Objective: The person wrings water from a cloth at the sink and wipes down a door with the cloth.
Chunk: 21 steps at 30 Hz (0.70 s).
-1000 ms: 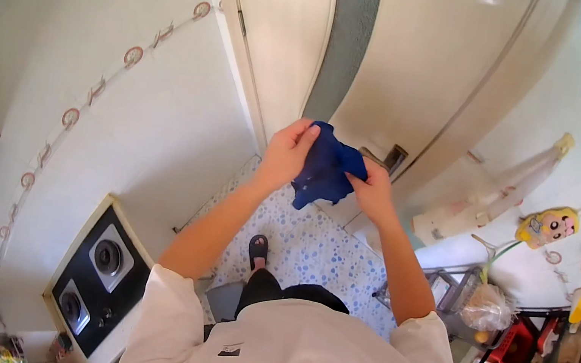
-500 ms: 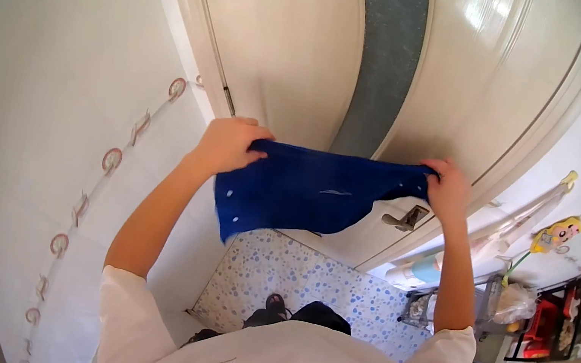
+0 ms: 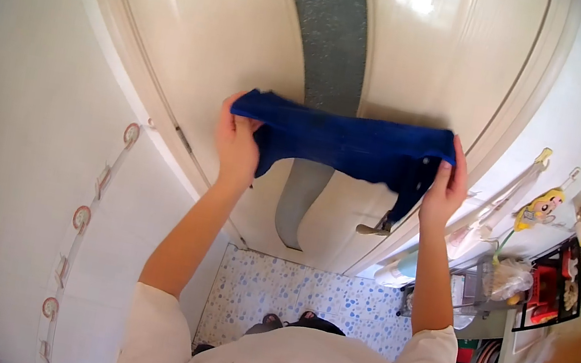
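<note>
A dark blue cloth with small white spots near its right end is stretched sideways in front of the cream door. My left hand grips its left end, the thumb on the near side. At the right end my right hand pinches the cloth between thumb and fingers. The cloth's upper edge is nearly level, and its lower edge hangs down at both ends. Just below its right end shows the metal door handle.
On the right wall hang a yellow cartoon item and a long pale strap. Lower right stand a rack with a red basket and a plastic bag. The floor is speckled blue.
The cloth went from bunched to spread wide as my hands moved apart, and then rose higher. The view has turned toward the door, and the stove has left it.
</note>
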Tool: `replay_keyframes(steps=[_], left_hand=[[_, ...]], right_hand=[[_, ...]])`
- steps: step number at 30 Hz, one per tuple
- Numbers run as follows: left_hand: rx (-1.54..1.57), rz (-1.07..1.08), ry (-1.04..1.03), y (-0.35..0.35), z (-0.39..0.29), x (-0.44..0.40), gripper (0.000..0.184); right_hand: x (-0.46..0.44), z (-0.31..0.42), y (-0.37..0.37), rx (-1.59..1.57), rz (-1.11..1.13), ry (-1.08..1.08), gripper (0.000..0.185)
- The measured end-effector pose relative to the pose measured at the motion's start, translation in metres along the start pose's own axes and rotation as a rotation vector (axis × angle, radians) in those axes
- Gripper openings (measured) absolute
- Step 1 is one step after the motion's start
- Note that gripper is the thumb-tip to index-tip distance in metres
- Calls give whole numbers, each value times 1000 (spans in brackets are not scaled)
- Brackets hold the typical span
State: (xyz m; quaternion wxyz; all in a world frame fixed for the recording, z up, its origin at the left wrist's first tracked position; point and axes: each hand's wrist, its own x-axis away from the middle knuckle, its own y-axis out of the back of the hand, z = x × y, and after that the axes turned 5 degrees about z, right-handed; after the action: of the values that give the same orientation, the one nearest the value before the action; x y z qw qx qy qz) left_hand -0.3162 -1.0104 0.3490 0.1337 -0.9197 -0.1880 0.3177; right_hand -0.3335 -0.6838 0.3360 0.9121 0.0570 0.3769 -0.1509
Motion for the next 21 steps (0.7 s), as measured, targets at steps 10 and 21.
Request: replay_keyframes(steps=[10, 21], left_hand=[[-578, 1361, -89, -85, 151, 48, 54], [-659, 1001, -649, -150, 196, -29, 54]], right_hand=[[13, -90, 15, 993, 287, 550, 68], [-46, -95, -1, 1042, 140, 620, 74]])
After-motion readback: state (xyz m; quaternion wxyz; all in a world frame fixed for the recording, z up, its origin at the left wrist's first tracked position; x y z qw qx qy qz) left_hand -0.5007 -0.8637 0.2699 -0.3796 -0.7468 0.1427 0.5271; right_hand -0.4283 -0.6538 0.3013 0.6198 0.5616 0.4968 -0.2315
